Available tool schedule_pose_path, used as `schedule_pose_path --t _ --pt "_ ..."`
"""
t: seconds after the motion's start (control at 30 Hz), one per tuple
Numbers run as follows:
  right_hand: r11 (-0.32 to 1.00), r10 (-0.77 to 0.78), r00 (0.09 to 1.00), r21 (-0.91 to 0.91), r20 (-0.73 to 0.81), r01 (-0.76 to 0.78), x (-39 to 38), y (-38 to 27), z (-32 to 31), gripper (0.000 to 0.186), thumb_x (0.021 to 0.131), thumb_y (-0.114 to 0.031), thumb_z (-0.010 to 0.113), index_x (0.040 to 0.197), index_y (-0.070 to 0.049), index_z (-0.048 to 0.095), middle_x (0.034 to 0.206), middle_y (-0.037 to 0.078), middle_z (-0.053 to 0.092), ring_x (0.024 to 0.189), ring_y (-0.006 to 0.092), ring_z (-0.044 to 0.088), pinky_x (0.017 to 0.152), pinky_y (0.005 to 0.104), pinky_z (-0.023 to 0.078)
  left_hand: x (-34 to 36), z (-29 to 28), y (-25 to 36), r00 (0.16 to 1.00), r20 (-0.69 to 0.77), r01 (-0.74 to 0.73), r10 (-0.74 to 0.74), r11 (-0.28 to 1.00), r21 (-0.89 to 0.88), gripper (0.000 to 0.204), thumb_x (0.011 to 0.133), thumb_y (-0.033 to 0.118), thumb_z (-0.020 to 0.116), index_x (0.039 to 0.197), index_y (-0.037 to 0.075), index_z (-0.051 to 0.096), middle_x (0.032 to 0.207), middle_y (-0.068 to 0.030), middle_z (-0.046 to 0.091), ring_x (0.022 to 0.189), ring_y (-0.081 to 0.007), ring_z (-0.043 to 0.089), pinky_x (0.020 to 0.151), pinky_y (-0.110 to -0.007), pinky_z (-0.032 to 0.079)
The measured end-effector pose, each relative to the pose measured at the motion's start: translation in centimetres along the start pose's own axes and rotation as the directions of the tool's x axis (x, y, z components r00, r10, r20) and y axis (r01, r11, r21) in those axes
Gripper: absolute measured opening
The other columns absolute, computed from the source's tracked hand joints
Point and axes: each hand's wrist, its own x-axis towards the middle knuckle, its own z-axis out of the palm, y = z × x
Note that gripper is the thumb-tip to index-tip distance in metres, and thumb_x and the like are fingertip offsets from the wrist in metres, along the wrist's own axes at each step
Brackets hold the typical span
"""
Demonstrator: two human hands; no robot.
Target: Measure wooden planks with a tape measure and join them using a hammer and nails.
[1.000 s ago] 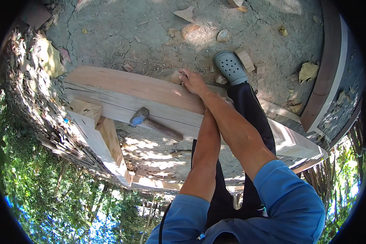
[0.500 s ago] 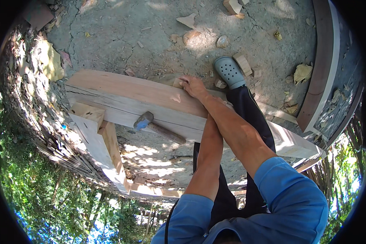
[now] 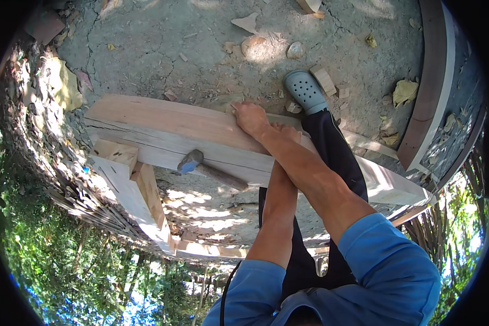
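A long squared wooden beam (image 3: 163,115) with a cracked near face lies crosswise before me. My forearms cross over it, the right one on top. My right hand (image 3: 251,118) is closed at the beam's far edge, its fingers curled round something too small or hidden to make out. Just right of it, my left hand (image 3: 288,132) rests at the beam, largely covered by my right forearm; its fingers cannot be read clearly. A hammer (image 3: 217,175) with a wooden handle lies against the beam's near face, left of my arms, touched by neither hand.
My foot in a grey clog (image 3: 305,91) stands beyond the beam, beside a wood offcut (image 3: 323,80). A wooden block (image 3: 116,152) joins the beam's left end to another timber (image 3: 133,190). Dark planks (image 3: 426,87) curve along the right. Dry leaves and chips litter the ground.
My right hand has shifted slightly left and nearer along the beam's far edge, its fingers more tightly curled. More of my left hand shows beside the right forearm. The hammer stays put.
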Motion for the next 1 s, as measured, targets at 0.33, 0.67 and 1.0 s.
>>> schedule_pose_path --t 0.33,0.67,1.0 --pt "0.991 -0.133 0.984 0.042 0.121 0.129 1.3 0.8 -0.5 0.033 0.093 -0.027 0.048 0.120 -0.010 0.057 0.102 0.022 0.063 0.092 0.0384 0.063 0.080 0.0467 0.051 1.6 0.7 -0.2 1.000 -0.016 -0.005 0.004 0.999 -0.050 0.032 0.092 0.024 0.046 0.115 0.004 0.056 0.116 -0.0169 0.057 0.109 -0.0259 0.054 0.093 -0.036 0.040" --pt "0.998 0.007 0.986 0.057 0.164 -0.017 0.2 4.0 -4.3 0.051 0.092 -0.047 0.048 0.117 -0.004 0.059 0.105 0.023 0.064 0.101 0.0379 0.061 0.088 0.0417 0.046 1.1 -5.0 2.6 0.997 0.011 -0.066 0.079 0.894 -0.443 0.035 0.091 0.027 0.049 0.110 -0.002 0.056 0.113 -0.0190 0.057 0.106 -0.0303 0.055 0.090 -0.039 0.042" --pt "0.979 -0.160 0.986 -0.123 0.038 0.164 -3.5 -8.0 -7.0 0.040 0.092 -0.038 0.055 0.086 0.001 0.064 0.072 0.017 0.064 0.066 0.0260 0.064 0.062 0.0347 0.048 -14.3 -20.4 -10.1 0.708 -0.186 0.018 -0.681 0.281 -0.960 0.024 0.091 0.021 0.054 0.078 0.001 0.060 0.065 -0.0062 0.055 0.058 -0.0115 0.050 0.055 -0.028 0.041"
